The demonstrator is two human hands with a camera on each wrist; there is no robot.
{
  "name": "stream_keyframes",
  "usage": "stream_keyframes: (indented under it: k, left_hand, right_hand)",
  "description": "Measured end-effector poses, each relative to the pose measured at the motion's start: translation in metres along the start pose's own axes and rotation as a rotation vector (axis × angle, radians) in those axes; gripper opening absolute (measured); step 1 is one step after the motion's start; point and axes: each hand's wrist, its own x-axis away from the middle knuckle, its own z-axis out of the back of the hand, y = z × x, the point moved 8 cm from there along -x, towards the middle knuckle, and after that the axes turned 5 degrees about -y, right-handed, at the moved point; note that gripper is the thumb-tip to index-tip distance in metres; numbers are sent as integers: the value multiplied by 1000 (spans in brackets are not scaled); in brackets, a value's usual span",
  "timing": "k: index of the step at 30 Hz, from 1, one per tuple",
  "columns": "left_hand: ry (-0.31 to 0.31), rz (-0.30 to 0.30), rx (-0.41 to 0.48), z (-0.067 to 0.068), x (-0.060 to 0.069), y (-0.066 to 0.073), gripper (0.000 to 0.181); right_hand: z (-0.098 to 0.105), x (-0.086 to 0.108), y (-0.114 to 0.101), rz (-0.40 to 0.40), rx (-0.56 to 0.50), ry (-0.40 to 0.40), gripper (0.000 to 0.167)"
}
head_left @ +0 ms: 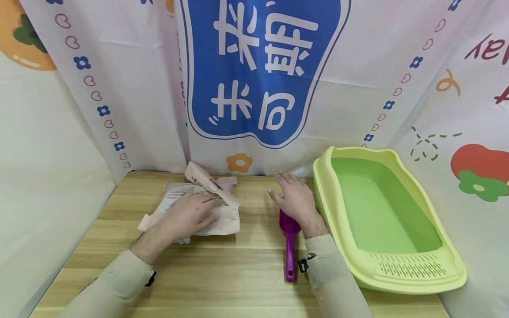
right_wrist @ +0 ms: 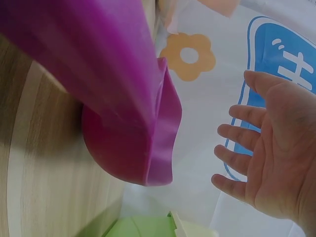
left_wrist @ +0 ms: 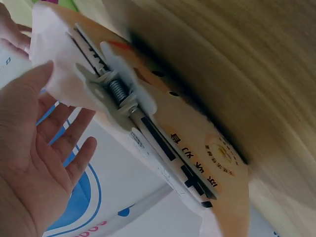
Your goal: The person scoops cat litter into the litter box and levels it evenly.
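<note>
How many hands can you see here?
2. The left hand is over the pink-and-white packet; the right hand is above the purple scoop, beside the green tub.

A purple scoop point(head_left: 290, 245) contrasted with a yellow-tan table point(head_left: 222, 274) streaked with wood grain. To the scoop's left, a pale pink and white bag point(head_left: 226, 221) carried dark print point(head_left: 196, 180); to its right, a tray point(head_left: 403, 285) wore pale yellow-green around a deeper green. Beyond the scoop, white cloth point(head_left: 350, 110) showed a blue panel point(head_left: 262, 79) with white characters point(head_left: 274, 70), an orange flower point(head_left: 232, 163), and rows of blue flowers point(head_left: 103, 110) and red-outlined hearts point(head_left: 96, 96). Both sleeves point(head_left: 115, 278) were pale beige.
</note>
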Motion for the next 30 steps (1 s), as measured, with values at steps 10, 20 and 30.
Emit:
stream_keyframes:
  k: [10, 20, 30]
  left_hand:
    - [99, 20, 117, 4, -8, -5, 12]
    - [91, 87, 231, 2, -21, -14, 10]
    - [85, 111, 299, 7, -32, -27, 8]
  right_hand:
    - [-1, 2, -16, 77, 20, 27, 65]
    - [-4, 7, -36, 178, 38, 42, 64]
    - [-4, 16, -72, 458, 68, 77, 64]
